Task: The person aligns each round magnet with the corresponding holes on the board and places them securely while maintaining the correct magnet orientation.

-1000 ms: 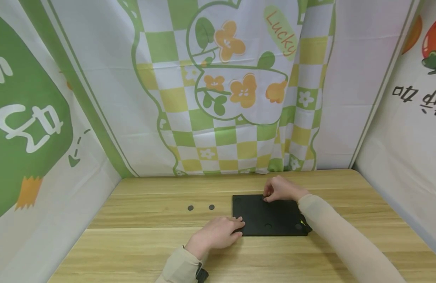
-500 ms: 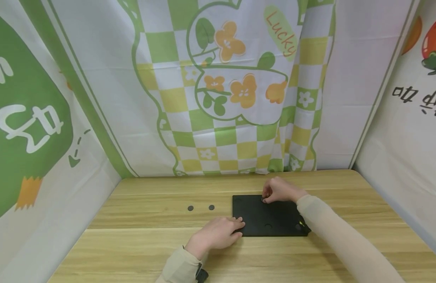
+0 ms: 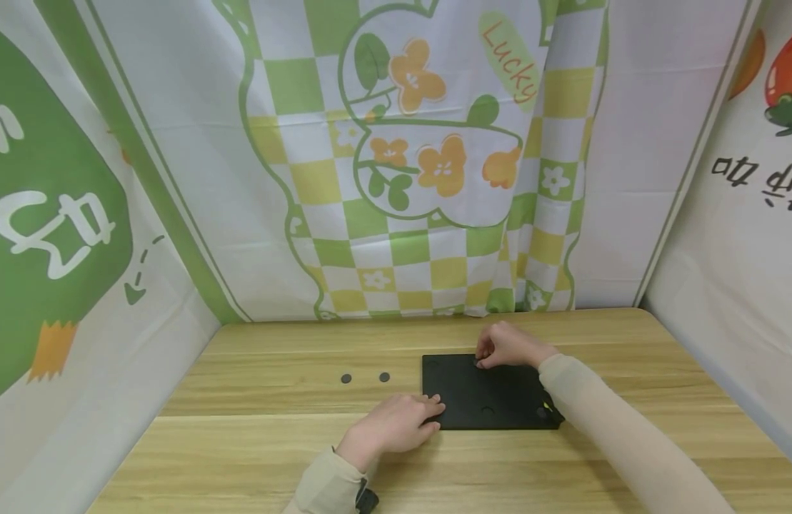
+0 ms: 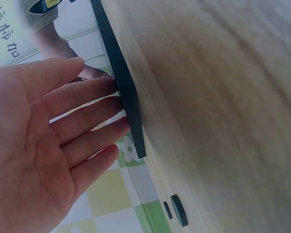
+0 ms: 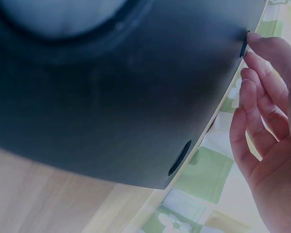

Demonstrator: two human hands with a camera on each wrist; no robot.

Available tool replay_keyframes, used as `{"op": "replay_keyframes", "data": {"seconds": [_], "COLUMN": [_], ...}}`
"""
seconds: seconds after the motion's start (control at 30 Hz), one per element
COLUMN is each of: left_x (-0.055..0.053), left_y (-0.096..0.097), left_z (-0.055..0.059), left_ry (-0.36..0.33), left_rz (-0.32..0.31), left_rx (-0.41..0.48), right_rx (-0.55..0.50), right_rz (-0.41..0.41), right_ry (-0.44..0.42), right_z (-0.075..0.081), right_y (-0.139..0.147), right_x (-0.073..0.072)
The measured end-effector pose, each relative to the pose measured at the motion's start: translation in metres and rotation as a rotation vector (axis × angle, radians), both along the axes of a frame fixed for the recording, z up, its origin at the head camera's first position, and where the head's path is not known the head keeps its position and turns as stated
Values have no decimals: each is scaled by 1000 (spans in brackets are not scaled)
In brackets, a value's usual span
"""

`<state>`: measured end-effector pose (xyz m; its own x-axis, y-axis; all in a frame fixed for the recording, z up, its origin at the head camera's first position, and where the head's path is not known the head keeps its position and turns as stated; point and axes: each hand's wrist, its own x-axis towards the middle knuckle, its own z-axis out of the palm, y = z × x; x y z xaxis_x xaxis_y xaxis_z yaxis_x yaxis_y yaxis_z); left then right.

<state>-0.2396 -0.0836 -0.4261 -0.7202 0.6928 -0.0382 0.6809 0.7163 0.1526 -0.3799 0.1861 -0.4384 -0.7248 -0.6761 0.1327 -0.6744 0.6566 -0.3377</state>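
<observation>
A black board (image 3: 463, 391) lies flat — discs (image 3: 385, 377) nearby.

The left hand's grip (image 4: 39, 145) reaches to the black board (image 4: 119, 63), fingers extended, their tips seemingly touching its edge, though contact is hard to judge. Beyond the board's end, two dark discs (image 4: 180, 211) rest on the wooden surface (image 4: 223, 97). Behind the board show the right hand (image 4: 63, 48), partly hidden, and checked cloth (image 4: 106, 194).

board (image 3: 475, 392) — on table (image 3: 228, 442) | two discs (image 3: 384, 377) — left of board | curtain (image 3: 411, 246) behind
</observation>
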Motion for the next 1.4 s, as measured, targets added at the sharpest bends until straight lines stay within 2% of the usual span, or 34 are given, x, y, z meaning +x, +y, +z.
{"op": "replay_keyframes", "data": {"seconds": [0.13,0.43,0.73,0.97,1.4], "left_x": [0,0,-1,-1,-1], "left_y": [0,0,1,1,0], "left_z": [0,-2,-3,-4,-3], "left_ry": [2,12,22,27,24], "left_rz": [0,9,13,9,2], "left_rx": [4,-8,-9,-18,-17], "right_rx": [2,-19,-25,-22,-27], "right_rz": [-1,-26,-3,-28,10], "right_ry": [13,-25,0,-11,1], "right_z": [-1,0,0,-1,-3], "right_y": [0,0,2,2,8], "right_x": [0,1,0,0,0]}}
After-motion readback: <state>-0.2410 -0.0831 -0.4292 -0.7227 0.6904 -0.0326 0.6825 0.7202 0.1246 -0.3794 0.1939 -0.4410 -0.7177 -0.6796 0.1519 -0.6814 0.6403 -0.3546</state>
